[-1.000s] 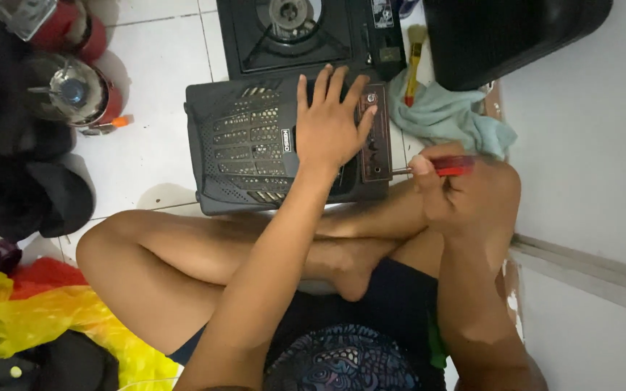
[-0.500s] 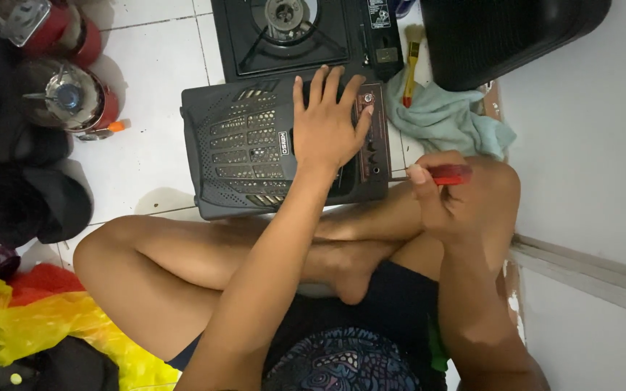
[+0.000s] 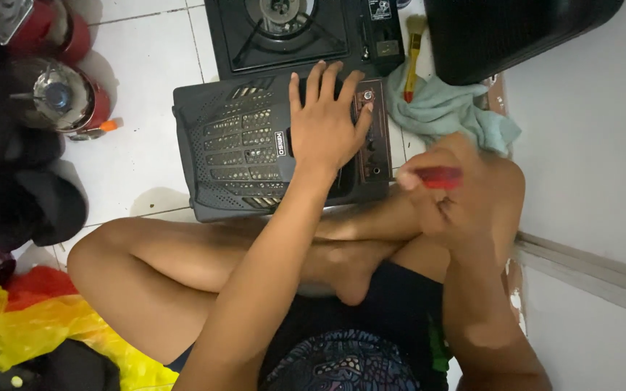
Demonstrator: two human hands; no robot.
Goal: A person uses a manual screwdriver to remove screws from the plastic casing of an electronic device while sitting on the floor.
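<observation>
Head view: a black perforated amplifier (image 3: pixel 255 148) is laid flat on the tiled floor (image 3: pixel 139 58), against the crossed legs, within easy reach. It is steadied by the left hand (image 3: pixel 325 123), laid flat with fingers spread, gripping nothing. A red-handled screwdriver (image 3: pixel 436 177) is pinched in the right hand (image 3: pixel 458 195), aimed at the brown control panel (image 3: pixel 372 130). A green cloth (image 3: pixel 451 108) and a portable gas stove (image 3: pixel 291 32) lie just beyond.

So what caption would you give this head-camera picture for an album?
Seated cross-legged on white tiles, left hand flat on a black vented appliance, right hand gripping a red-handled screwdriver.
</observation>
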